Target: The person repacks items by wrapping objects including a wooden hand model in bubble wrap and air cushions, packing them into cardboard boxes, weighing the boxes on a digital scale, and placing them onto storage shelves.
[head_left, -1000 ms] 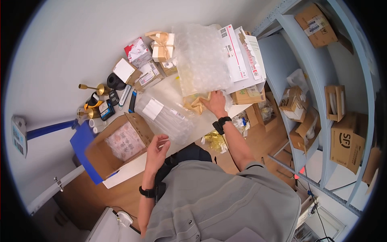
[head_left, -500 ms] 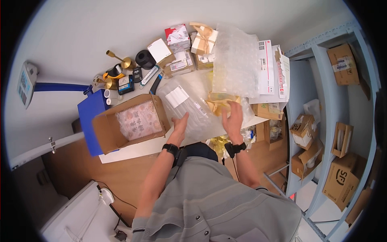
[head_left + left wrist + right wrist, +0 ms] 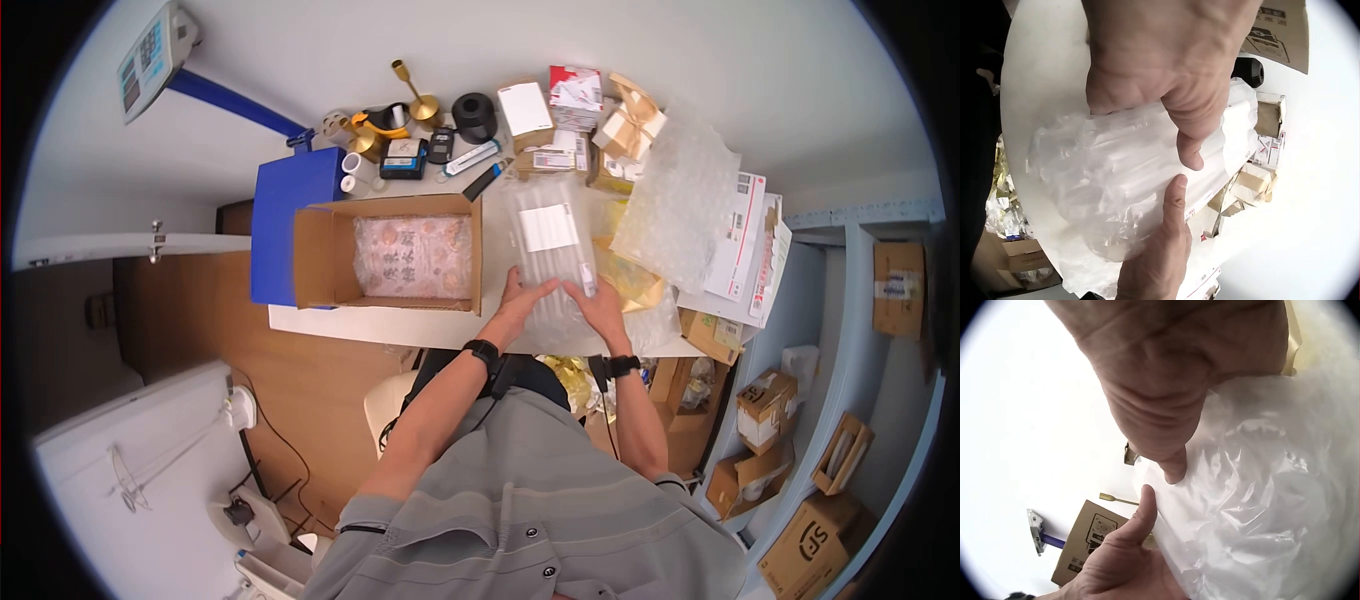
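A clear inflated plastic package (image 3: 560,268) with a white label (image 3: 549,228) lies on the table. My left hand (image 3: 513,308) grips its left side and my right hand (image 3: 604,314) its right side, both near the lower end. In the left wrist view, the thumbs of the left hand (image 3: 1166,69) and right hand (image 3: 1155,259) lie on top of the package (image 3: 1122,169), nearly tip to tip. The right wrist view shows the right hand (image 3: 1154,381) and left hand (image 3: 1125,562) at the plastic (image 3: 1241,512); most fingers are hidden.
Left of the package stands an open cardboard box (image 3: 325,258) holding a pink patterned wrapped item (image 3: 412,257). Yellow wrapping (image 3: 640,290), a bubble-wrap sheet (image 3: 680,200) and flat white boxes (image 3: 735,240) are on the right. Behind stand small boxes (image 3: 525,110) and a black roll (image 3: 474,118).
My right hand has left the yellow wrapping and moved left onto the clear package. My left hand now grips the package's other side. The head view has turned, and the package appears more upright.
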The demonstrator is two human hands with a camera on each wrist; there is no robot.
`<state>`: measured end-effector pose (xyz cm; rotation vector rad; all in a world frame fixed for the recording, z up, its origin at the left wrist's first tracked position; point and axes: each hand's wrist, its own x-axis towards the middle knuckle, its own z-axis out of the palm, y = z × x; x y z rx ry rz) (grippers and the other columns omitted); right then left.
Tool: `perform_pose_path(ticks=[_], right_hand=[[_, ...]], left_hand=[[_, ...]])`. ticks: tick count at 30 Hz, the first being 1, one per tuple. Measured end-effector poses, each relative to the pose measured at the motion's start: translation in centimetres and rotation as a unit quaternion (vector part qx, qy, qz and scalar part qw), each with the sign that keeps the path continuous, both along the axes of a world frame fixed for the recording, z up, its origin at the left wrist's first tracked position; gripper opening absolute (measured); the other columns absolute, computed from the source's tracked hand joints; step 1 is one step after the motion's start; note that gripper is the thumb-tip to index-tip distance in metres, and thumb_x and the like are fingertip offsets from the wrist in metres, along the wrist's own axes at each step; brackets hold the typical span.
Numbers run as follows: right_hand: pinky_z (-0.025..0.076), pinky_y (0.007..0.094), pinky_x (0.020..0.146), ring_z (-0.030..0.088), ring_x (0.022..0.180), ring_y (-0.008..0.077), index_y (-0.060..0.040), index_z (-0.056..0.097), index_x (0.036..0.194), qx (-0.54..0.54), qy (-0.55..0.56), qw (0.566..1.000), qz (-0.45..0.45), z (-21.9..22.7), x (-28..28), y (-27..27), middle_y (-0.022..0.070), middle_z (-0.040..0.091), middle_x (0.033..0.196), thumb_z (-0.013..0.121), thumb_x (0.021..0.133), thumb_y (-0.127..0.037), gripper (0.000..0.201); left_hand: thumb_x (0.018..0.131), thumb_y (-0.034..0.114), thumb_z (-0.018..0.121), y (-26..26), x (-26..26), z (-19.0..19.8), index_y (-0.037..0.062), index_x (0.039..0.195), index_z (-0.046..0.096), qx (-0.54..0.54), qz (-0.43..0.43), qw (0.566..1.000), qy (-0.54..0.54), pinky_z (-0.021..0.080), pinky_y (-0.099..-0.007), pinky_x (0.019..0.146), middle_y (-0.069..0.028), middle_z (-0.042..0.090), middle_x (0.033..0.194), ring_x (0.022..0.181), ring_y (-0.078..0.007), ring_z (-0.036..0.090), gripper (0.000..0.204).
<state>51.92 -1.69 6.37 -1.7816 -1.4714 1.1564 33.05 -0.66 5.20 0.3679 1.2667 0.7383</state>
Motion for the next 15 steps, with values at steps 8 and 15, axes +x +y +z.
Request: perform_pose_path(ticks=[8, 15], right_hand=[[0.054, 0.0454, 0.086, 0.071, 0.098, 0.0398, -0.0012, 0.070, 0.117, -0.117, -0.108, 0.986, -0.050, 0.1, 2.2, -2.4, 0.0228, 0.074, 0.104, 0.072, 0.089, -0.052, 0.058], [0.052, 0.0498, 0.092, 0.067, 0.107, 0.0426, -0.0009, 0.065, 0.126, -0.168, -0.132, 0.977, -0.016, -1.5, 2.3, -2.5, 0.0245, 0.071, 0.114, 0.068, 0.089, -0.058, 0.068]], left_hand=[[0.081, 0.044, 0.084, 0.0, 2.8, -1.4, -0.0034, 0.155, 0.023, 0.039, -0.188, 0.973, 0.127, 0.044, -0.0433, 0.111, -0.0293, 0.047, 0.148, 0.135, -0.0372, 0.052, 0.107], [0.088, 0.046, 0.074, -2.2, 3.9, 0.3, -0.0064, 0.154, 0.030, 0.094, -0.236, 0.856, 0.450, 0.043, -0.0424, 0.113, -0.0311, 0.050, 0.147, 0.136, -0.0407, 0.053, 0.095]])
